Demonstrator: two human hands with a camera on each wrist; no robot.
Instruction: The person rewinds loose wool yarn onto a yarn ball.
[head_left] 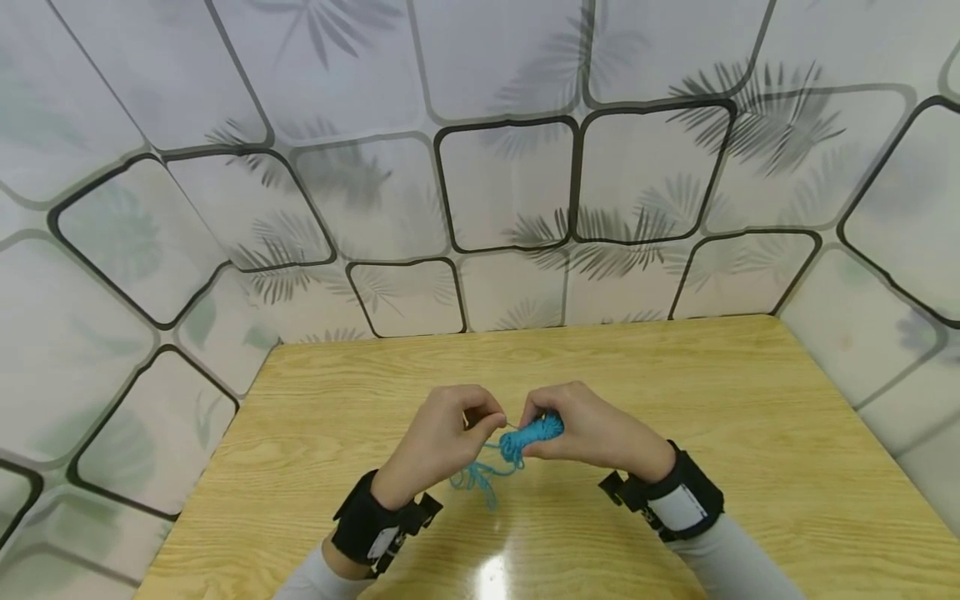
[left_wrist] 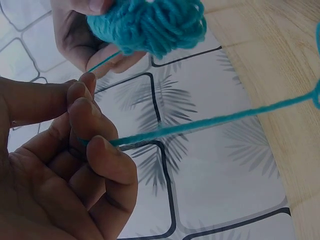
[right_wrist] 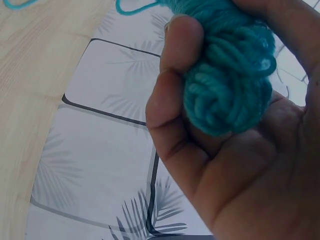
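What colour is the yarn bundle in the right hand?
The yarn bundle is turquoise blue, showing best in the head view.

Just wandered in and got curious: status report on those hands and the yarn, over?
Left hand pinches strand. Right hand grips bundle. Loose loops near left wrist; nothing visibly in the way.

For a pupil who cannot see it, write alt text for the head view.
A person's left hand pinches a thin blue strand running to a bundle of blue yarn gripped in the right hand, over a yellowish wooden table. Loose loops trail beside the bundle, and the wall behind has a leafy pattern.
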